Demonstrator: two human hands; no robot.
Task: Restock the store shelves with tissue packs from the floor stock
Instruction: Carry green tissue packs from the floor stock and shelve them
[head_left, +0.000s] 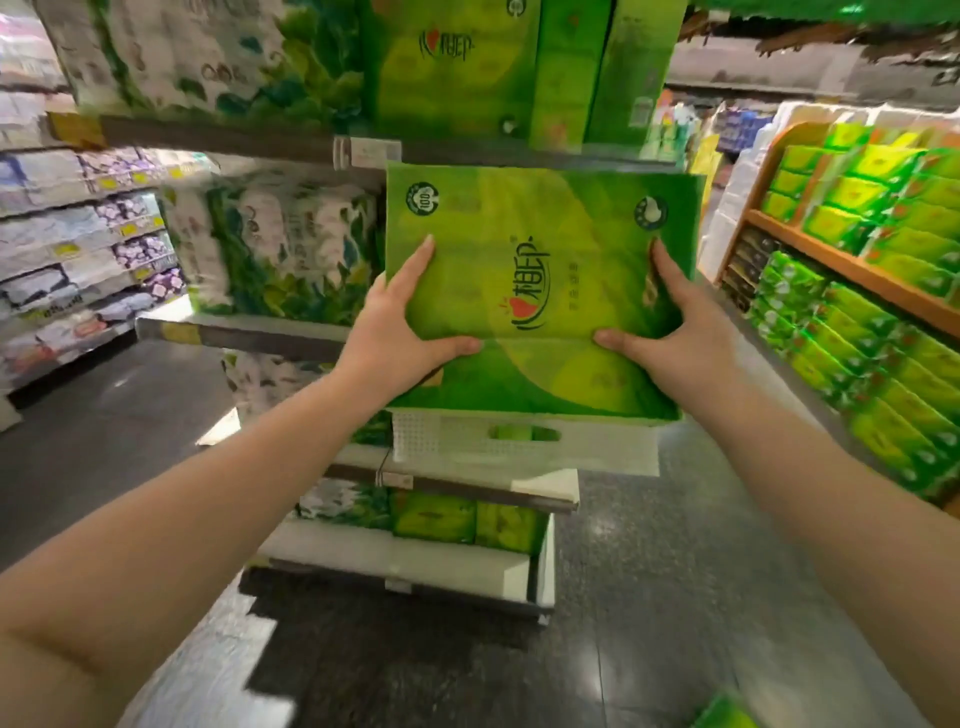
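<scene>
1. While the shelves above already carry stock, a green tissue pack (540, 291) is held in mid-air before the middle shelf (249, 332).
2. Left hand (400, 317) and right hand (660, 332) clasp its sides, fingers spread, thumbs underneath.
3. Placement remains, by appearance; another pack (727, 714) lies on the floor.

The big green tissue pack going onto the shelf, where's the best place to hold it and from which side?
Hold the green tissue pack by its two side edges, one hand from each side, as the left hand and right hand do now. It is wide and flat; the white carry handle hangs at the near end.
</scene>
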